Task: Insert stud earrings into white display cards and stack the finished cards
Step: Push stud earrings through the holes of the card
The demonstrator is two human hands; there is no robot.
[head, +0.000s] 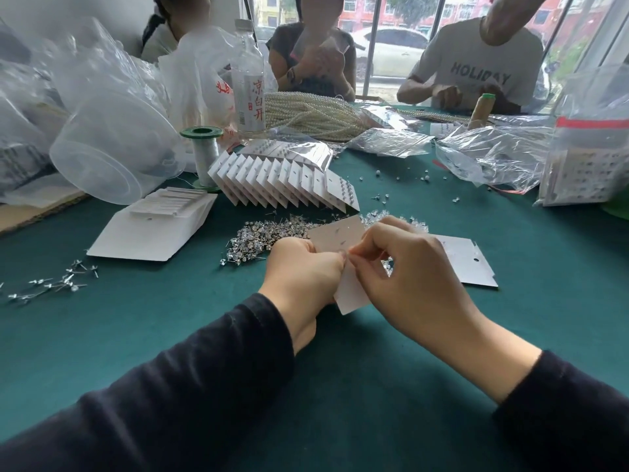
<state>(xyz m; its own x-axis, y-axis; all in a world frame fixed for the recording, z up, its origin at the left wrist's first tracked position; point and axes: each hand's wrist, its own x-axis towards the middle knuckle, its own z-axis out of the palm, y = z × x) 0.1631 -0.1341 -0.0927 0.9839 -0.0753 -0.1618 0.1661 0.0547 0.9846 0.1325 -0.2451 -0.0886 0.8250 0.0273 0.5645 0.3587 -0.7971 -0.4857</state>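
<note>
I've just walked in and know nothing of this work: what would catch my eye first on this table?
At the centre, the left hand and the right hand pinch a white card between them. Just behind glitters a pile of stud earrings, and beyond that stands a fanned row of finished cards.

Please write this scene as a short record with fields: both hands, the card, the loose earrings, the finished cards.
left hand: grips a white paper display card, held above the table
right hand: pinches the same card; whether a stud sits between its fingertips cannot be seen
loose earrings: heap of small silver stud earrings on the green felt table, just behind the hands
finished cards: fanned row of white filled cards behind the heap
spare cards: flat stack of plain white cards, left of the heap
</note>
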